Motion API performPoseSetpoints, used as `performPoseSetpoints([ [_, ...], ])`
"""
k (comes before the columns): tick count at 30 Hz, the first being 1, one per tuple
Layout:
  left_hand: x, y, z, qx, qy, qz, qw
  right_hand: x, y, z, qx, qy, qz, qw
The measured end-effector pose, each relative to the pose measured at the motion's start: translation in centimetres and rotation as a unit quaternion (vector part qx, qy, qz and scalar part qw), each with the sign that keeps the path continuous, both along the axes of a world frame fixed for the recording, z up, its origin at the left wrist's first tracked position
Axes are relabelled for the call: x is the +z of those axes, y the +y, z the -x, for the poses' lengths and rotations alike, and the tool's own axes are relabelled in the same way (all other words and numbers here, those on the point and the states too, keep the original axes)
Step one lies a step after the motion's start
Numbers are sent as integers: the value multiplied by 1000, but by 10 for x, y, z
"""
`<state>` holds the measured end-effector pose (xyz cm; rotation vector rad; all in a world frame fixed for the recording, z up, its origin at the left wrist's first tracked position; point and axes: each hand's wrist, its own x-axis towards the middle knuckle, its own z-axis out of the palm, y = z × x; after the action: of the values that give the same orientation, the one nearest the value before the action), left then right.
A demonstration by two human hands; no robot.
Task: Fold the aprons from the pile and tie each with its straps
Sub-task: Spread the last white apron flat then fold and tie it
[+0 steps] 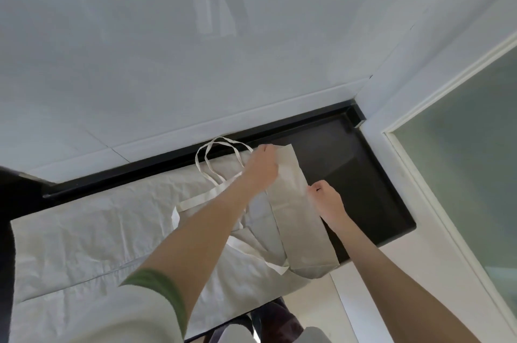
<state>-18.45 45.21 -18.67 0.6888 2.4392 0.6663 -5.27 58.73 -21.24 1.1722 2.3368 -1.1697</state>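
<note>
You faced a pale grey wall (195,49) with a white moulding (251,110) along its foot. Below it ran your glossy black worktop (363,175), its raised back edge against the wall. On your right stood a frosted glass panel (475,161) in a white frame (419,108). The light was soft and even.

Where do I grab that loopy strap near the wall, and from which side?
Probably pinch the strap at the top of its loop, where it arches open against the dark ledge. Come from the left: the apron and the two hands gripping it, left hand and right hand, fill the right side.
</note>
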Motion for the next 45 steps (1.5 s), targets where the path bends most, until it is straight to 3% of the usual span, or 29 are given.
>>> performPoseSetpoints([
  [8,-23,43,40,42,-55,15,997,-4,15,9,80,-13,7,997],
  [14,-21,24,38,39,48,-63,996,-2,38,13,82,-48,-32,995],
  [17,-20,-11,36,44,156,-7,987,-2,47,21,33,-57,-73,995],
  [20,-18,-50,25,159,213,42,963,4,36,33,24,-16,-170,985],
  [22,-19,-74,14,240,211,34,947,9,14,46,89,29,-237,967],
  [25,-25,-102,0,283,161,24,945,14,-27,66,226,112,-150,956],
  [28,-31,-119,-7,228,70,41,970,13,-71,87,309,118,-70,941],
  [32,-33,-139,-6,144,100,152,973,0,-107,115,320,17,-121,939],
  [38,-34,-155,-10,109,43,180,977,6,-119,121,313,25,-113,943],
  [41,-31,-146,-19,92,54,167,980,20,-117,120,229,53,17,972],
  [45,-34,-131,-32,-17,26,188,982,53,-114,121,189,82,216,955],
])
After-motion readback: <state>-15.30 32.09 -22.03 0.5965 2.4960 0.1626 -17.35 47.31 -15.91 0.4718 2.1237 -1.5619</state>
